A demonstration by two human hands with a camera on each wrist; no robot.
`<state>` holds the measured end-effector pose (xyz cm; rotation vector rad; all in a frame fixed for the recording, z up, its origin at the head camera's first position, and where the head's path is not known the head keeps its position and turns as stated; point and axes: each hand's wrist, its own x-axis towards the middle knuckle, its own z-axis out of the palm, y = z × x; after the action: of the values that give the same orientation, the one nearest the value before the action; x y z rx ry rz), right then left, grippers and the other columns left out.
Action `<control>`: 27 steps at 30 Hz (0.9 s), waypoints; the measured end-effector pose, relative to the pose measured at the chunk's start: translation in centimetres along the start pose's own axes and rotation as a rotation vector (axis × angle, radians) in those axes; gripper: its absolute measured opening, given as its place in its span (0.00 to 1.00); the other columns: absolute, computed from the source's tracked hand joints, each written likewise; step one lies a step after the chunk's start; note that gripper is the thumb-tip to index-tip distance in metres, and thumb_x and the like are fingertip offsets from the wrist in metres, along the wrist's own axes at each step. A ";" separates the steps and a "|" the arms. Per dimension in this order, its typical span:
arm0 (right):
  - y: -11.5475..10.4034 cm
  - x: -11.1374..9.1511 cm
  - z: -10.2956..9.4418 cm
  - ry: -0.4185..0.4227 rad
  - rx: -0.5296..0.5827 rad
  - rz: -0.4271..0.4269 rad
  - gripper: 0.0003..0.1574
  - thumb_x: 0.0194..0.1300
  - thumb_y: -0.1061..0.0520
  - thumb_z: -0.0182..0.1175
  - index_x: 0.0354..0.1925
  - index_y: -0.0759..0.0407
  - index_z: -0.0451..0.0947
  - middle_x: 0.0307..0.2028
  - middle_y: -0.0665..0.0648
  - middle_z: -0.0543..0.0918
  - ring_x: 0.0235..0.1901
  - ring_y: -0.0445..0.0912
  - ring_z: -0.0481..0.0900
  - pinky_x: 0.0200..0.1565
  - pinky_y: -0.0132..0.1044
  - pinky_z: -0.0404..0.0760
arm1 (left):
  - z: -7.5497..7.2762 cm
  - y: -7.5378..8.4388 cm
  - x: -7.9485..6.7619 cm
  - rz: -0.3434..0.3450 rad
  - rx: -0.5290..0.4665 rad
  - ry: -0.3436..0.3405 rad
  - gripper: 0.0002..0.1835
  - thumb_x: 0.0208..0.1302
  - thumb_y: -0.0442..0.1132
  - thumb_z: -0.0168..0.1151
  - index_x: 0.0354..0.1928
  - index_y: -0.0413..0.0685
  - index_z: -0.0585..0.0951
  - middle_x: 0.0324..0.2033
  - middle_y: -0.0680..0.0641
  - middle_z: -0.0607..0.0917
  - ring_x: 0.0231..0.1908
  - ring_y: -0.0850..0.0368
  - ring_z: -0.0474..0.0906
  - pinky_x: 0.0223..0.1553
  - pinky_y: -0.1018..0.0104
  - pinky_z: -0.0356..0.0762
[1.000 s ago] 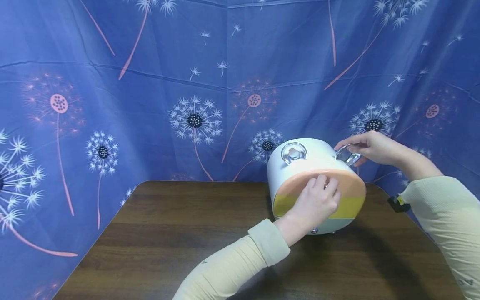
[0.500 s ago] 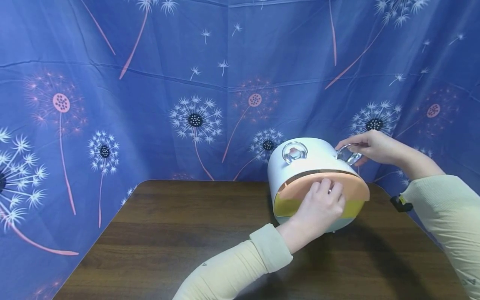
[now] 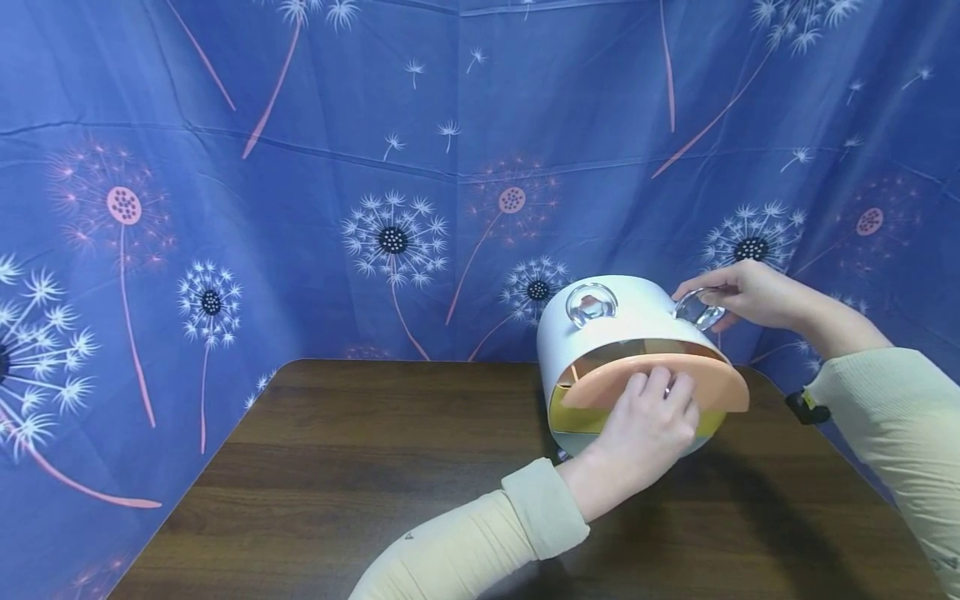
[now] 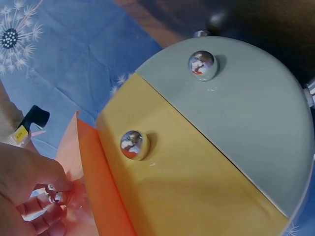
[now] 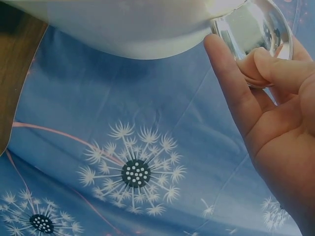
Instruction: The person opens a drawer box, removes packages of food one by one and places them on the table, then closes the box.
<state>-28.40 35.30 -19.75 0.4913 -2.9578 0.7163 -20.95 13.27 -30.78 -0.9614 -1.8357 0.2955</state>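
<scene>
A white round-bodied drawer cabinet [image 3: 641, 304] stands at the table's right, with two shiny silver ears on top. Its peach top drawer [image 3: 600, 387] juts partway out, leaving a gap behind the front. My left hand [image 3: 648, 429] pinches that drawer's small silver knob [image 4: 52, 193]. Below it, the yellow drawer [image 4: 182, 196] and pale green drawer [image 4: 256, 108] sit flush, each with a round silver knob in the left wrist view. My right hand [image 3: 753, 293] grips the right silver ear [image 5: 253, 34] between thumb and fingers. Little of the opened drawer's inside is visible.
The cabinet rests on a dark brown wooden table [image 3: 360, 467]. Behind and at both sides hangs a blue cloth [image 3: 300, 250] printed with dandelions. The left silver ear [image 3: 592, 306] is untouched. A black and yellow device [image 3: 806, 408] sits at the right wrist.
The peach drawer, flush at first, has slid out toward me as my left hand pulled its knob. My right hand has stayed on the silver ear.
</scene>
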 end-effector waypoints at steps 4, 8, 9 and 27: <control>-0.1 0.1 0.1 -0.003 0.000 0.002 0.20 0.68 0.69 0.49 0.55 0.61 0.77 0.56 0.73 0.73 0.38 0.56 0.84 0.33 0.42 0.83 | 1.0 1.0 -0.1 -0.026 -0.025 0.015 0.15 0.64 0.41 0.48 0.45 0.55 0.84 0.40 0.53 0.78 0.38 0.58 0.72 0.32 0.70 0.69; -0.1 0.2 0.1 -0.003 -0.005 0.003 0.20 0.67 0.69 0.49 0.55 0.61 0.76 0.57 0.74 0.73 0.37 0.56 0.85 0.33 0.42 0.83 | 0.7 1.3 -0.2 -0.047 -0.047 0.052 0.15 0.65 0.40 0.48 0.43 0.55 0.84 0.39 0.54 0.78 0.38 0.58 0.72 0.32 0.70 0.68; -0.1 0.2 0.0 -0.002 -0.009 0.002 0.20 0.67 0.69 0.49 0.55 0.61 0.76 0.57 0.74 0.73 0.36 0.55 0.85 0.33 0.42 0.83 | 0.6 1.3 -0.3 -0.052 -0.049 0.064 0.15 0.65 0.40 0.47 0.43 0.55 0.84 0.38 0.54 0.78 0.37 0.58 0.72 0.31 0.69 0.68; 0.7 0.2 -0.6 -0.047 -0.026 -0.018 0.22 0.69 0.66 0.49 0.60 0.60 0.73 0.59 0.73 0.71 0.30 0.48 0.86 0.41 0.50 0.81 | -2.2 0.9 -0.6 -0.041 -0.034 0.182 0.23 0.66 0.31 0.38 0.32 0.58 0.84 0.35 0.55 0.77 0.34 0.60 0.71 0.28 0.71 0.64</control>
<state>-28.79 36.09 -19.54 0.5402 -2.9979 0.6725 -18.50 12.92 -30.62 -0.9421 -1.6965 0.1470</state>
